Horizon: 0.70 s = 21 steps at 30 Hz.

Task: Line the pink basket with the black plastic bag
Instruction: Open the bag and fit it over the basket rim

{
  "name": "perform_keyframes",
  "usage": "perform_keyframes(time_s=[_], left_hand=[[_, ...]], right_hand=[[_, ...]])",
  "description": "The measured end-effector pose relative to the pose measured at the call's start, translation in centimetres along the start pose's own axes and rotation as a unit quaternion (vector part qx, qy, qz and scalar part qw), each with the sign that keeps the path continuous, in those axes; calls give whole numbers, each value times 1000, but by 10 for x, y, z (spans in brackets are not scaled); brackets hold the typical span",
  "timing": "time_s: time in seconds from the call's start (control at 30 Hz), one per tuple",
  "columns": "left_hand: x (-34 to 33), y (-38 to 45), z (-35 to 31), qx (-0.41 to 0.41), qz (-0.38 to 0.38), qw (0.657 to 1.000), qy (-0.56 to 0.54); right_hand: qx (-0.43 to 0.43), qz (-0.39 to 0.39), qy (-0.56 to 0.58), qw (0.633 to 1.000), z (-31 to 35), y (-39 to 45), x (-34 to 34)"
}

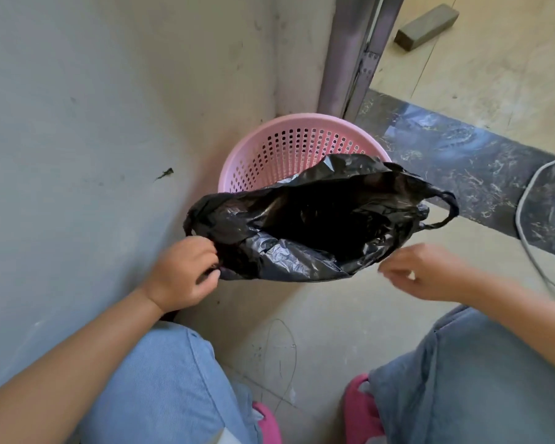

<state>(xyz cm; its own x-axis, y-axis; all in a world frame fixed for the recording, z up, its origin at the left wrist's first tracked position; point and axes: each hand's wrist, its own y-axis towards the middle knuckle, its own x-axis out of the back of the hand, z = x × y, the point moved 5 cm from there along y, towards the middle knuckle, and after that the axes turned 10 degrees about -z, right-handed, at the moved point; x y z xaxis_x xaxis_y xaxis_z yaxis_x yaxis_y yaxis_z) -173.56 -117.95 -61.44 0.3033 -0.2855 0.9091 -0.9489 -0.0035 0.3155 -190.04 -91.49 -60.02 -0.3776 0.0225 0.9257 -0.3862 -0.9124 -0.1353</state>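
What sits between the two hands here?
The black bag, mouth open over the pink basket; left hand grips it, right hand beside it. Head view.

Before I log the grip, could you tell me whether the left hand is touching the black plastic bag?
Touching: the head view shows the left hand with fingers closed on the black plastic bag at its near-left edge.

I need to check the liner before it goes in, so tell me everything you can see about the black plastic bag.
The black plastic bag is thin, glossy, crinkled film with loop handles at both ends. Its mouth is spread open facing up, over the near rim of the pink perforated plastic basket, not yet pushed inside. The left hand grips its left edge; the right hand is blurred beside its right edge, contact unclear.
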Motion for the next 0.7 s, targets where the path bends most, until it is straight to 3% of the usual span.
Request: perform_keyframes(time_s=[0.07,0.13,0.17,0.23,0.3,0.47,0.6,0.7], left_hand=[[9,1,15,164,-85,981,-53],[3,3,29,366,-134,913,-117],[-4,7,33,445,-121,876,-138],[-16,20,38,519,-76,837,-156],[-21,35,42,535,-59,829,-151],[-11,59,45,505,-72,855,-93],[-11,69,50,473,-60,878,-41],[-13,85,48,449,-41,893,6]], right_hand=[[-13,-172,24,985,-4,1,29],[-77,-259,0,963,-13,10,41],[-142,-271,-4,952,-22,18,44],[-299,-247,14,922,-48,28,41],[-375,-237,46,895,-69,35,39],[-373,-203,69,902,-86,53,41],[-393,-233,75,886,-93,60,44],[-445,-210,98,865,-102,75,43]])
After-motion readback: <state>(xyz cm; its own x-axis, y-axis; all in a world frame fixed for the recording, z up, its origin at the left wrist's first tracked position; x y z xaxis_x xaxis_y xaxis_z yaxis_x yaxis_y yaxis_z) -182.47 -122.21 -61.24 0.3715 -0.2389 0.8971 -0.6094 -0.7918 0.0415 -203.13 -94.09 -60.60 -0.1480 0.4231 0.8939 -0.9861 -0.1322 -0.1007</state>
